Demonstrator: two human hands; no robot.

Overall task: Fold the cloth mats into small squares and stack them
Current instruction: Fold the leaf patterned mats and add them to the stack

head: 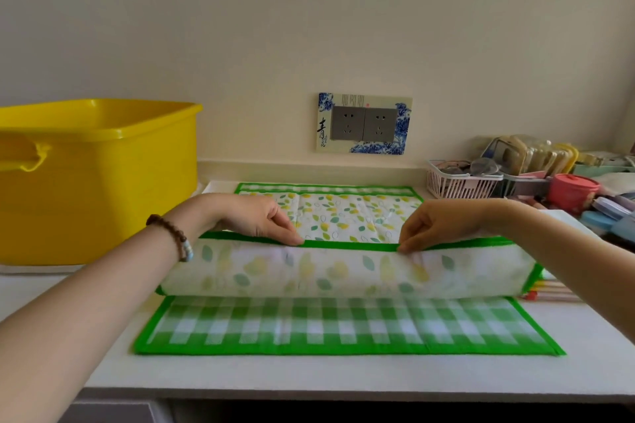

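Head view: leaf-print cloth mat [343,271] lay half-folded.
Left hand [261,220]: pinched its raised green edge.
Right hand [436,227]: pinched same edge.

White countertop [309,374], yellow tub [103,182] (left), green-bordered cloth mat [343,326] middle, pink basket [460,187] right

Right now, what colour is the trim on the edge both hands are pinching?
Bright green trim, seen in the head view.
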